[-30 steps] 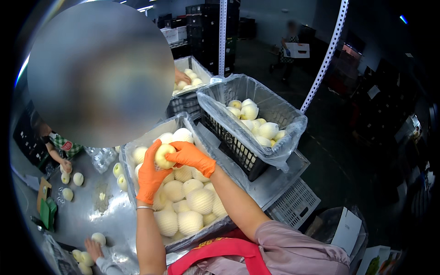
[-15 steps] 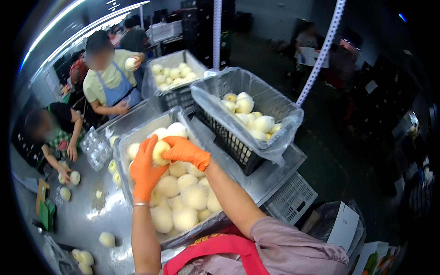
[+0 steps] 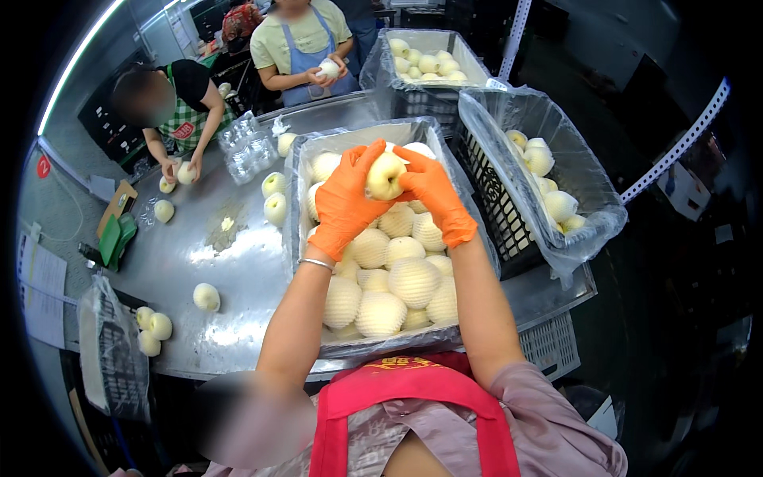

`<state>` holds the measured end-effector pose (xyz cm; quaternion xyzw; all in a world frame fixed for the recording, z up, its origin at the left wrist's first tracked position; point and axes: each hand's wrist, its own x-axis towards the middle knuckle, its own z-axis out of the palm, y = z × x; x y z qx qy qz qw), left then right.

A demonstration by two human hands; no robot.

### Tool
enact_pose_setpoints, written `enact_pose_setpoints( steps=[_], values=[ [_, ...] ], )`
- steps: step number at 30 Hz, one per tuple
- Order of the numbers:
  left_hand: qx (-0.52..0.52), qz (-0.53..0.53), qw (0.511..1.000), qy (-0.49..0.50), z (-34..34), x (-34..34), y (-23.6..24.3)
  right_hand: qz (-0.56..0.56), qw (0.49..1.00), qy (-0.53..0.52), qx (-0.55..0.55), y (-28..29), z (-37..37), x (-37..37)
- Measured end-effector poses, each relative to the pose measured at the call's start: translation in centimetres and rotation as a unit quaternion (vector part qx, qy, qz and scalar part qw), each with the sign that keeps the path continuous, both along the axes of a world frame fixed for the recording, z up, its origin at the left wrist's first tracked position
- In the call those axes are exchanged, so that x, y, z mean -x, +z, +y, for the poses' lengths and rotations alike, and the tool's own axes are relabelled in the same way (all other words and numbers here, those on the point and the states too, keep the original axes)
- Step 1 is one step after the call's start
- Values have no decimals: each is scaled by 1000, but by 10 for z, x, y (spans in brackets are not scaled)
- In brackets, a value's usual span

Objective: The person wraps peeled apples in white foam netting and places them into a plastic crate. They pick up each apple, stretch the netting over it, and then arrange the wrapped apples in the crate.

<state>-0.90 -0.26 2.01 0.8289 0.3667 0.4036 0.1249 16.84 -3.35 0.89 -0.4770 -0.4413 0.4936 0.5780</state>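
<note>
Since the earlier frame, my view has swung so the open crate lined with greyish plastic [image 3: 358, 140] sits farther right, and the co-worker in a blue apron [image 3: 308, 52] has lowered a white fruit [image 3: 327, 69] into both hands. The round, pale yellow fruit [image 3: 383, 181] is over the crate's far half: the orange-gloved left hand [image 3: 346, 199] curls its fingers around one side, and the orange-gloved right hand [image 3: 435, 195] pinches the other with thumb and fingertips. I judge that hard squeezing could bruise it, or a slack grip drop it onto the round fruits in cream foam nets [image 3: 415, 282]. A black lattice crate with clear lining [image 3: 494, 199] limits rightward movement; more room lies leftward, over the grey steel tabletop [image 3: 246, 274].
</note>
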Motion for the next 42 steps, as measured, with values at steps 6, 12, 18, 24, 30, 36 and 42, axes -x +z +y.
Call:
enact_pose_setpoints(
  steps=[6,12,18,24,30,36,42],
  values=[
    [77,-83,993,-18,12,9,-7,-389,708,-560,-182,-34,24,-45],
    [188,-210,955,-92,16,4,-18,-170,876,-450,-35,7,1,-38],
    [226,-239,939,-102,17,3,-18,-159,881,-422,-144,-26,20,-43],
    [254,-257,928,-87,21,4,-20,9,978,-163,-127,-9,7,-18],
    [368,-333,861,-112,13,4,-8,109,985,58,-123,-10,3,16],
    [377,-369,838,-142,20,14,-14,34,989,78,-124,10,-6,27],
    [340,-413,830,-161,28,11,-23,3,987,63,-146,4,-2,26]
  ],
)
